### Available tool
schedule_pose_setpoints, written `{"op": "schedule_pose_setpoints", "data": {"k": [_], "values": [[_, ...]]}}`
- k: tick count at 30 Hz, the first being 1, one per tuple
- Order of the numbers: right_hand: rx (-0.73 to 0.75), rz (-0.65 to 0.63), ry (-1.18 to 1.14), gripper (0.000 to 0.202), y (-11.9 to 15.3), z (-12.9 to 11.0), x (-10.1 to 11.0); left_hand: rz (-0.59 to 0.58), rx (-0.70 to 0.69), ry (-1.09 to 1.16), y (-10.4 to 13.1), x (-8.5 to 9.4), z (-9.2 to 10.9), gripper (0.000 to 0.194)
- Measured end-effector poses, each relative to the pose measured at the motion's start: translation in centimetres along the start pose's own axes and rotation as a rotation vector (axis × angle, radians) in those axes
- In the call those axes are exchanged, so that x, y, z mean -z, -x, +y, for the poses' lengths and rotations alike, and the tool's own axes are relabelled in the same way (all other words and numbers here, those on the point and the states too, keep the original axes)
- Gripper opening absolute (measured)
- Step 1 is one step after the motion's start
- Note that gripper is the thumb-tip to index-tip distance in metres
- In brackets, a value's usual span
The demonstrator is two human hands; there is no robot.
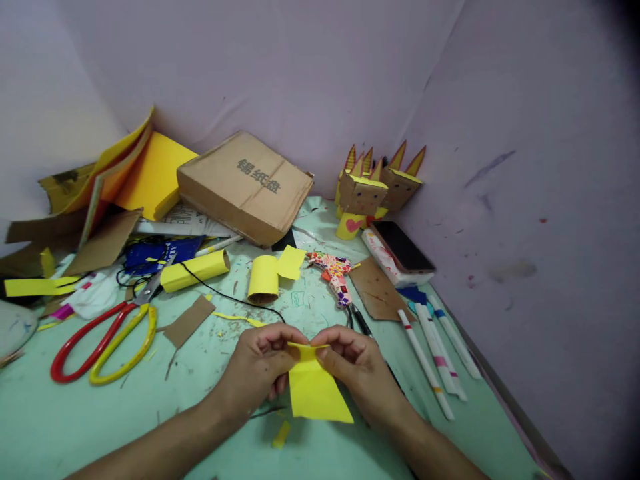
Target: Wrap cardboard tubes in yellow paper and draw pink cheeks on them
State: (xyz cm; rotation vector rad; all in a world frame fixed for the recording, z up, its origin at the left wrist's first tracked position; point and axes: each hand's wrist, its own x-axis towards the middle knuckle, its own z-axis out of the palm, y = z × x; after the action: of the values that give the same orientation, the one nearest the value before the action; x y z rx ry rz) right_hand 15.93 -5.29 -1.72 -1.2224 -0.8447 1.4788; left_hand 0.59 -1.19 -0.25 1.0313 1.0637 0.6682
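A yellow paper piece [317, 393] hangs between my two hands, its top edge pinched and its lower part loose above the table. My left hand [263, 363] grips the upper left corner between thumb and fingers. On the upper right corner, my right hand [357, 367] is closed the same way. Beyond them stands a short yellow-covered cardboard tube [263, 278] with a yellow paper square [291, 263] at its side. A patterned glue gun [336, 275] lies to the right of that square. Below my left hand is a small yellow scrap [281, 435].
Red-and-yellow-handled scissors [107, 350] lie left, near a longer yellow tube [196, 271]. A cardboard box [245, 187] and yellow sheets [155, 177] sit behind. At right are white markers [427, 367], a phone [403, 247], brown cardboard [377, 290] and cardboard figures [363, 193].
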Motion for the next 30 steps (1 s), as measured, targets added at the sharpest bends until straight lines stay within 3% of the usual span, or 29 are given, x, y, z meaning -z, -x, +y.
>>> {"op": "schedule_pose_setpoints", "data": {"k": [4,8,13,17,20,23,27,30], "values": [[-0.013,-0.028,-0.053,0.019,0.0,0.0,0.1,0.068,-0.034,0.001,0.4,-0.3,0.4,0.010],[-0.048,-0.032,-0.129,0.017,0.1,-0.2,0.0,0.102,-0.216,-0.073,0.6,-0.4,0.6,0.009],[-0.148,-0.047,-0.264,0.029,0.2,-0.4,0.0,0.083,-0.464,-0.212,0.5,0.0,0.2,0.018],[-0.120,-0.053,-0.136,0.037,0.2,-0.2,0.1,0.069,-0.727,-0.366,0.6,0.3,-0.1,0.026],[-0.105,-0.029,-0.055,0.035,0.1,-0.1,0.1,0.022,-0.813,-0.440,0.8,0.4,-0.2,0.030],[-0.080,0.030,-0.010,0.032,0.0,0.0,0.2,-0.034,-0.713,-0.432,1.0,0.7,-0.5,0.030],[-0.038,0.115,0.049,0.028,0.0,-0.1,0.1,-0.079,-0.304,-0.192,1.1,1.1,-0.9,0.032],[-0.030,0.133,0.053,0.025,0.0,-0.2,-0.1,-0.125,-0.158,-0.106,0.8,0.9,-0.9,0.041]]}}
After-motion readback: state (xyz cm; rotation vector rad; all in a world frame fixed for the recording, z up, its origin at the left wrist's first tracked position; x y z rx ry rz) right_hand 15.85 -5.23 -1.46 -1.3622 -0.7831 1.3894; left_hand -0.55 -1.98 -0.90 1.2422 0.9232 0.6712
